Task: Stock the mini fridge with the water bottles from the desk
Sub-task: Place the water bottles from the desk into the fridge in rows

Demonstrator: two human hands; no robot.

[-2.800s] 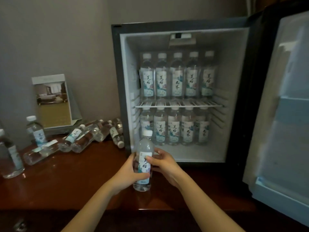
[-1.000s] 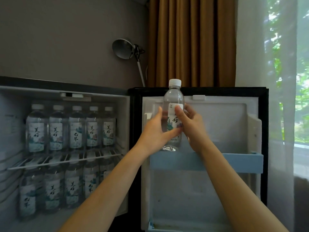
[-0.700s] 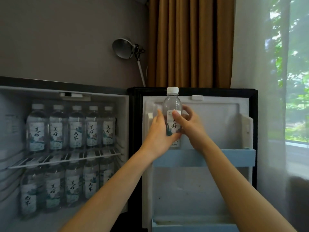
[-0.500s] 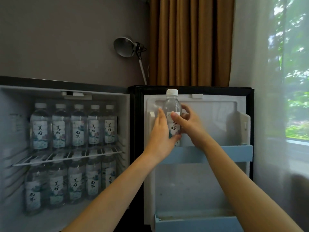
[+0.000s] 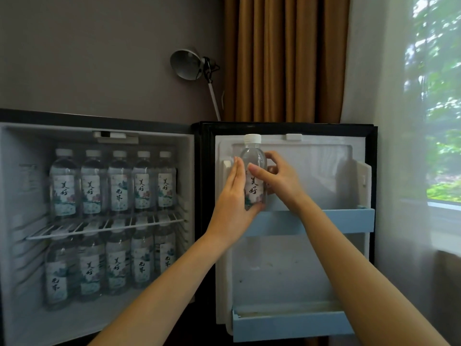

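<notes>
Item: water bottle [image 5: 254,188]. Change since a second ago: we have lowered it. Its base was then clear above the pale blue upper door shelf [image 5: 336,221] and now sits behind that shelf's rail, at the left end of the open fridge door [image 5: 287,270]. We cannot tell whether it rests on the shelf.

Description: clear, upright, white cap [image 5: 252,138], white label with black brush characters over a bluish-green print.

Our left hand [image 5: 233,196]: fingers straight and together, flat along the bottle's left side.

Our right hand [image 5: 282,182]: thumb across the label, fingers curled behind, holding the bottle.
</notes>
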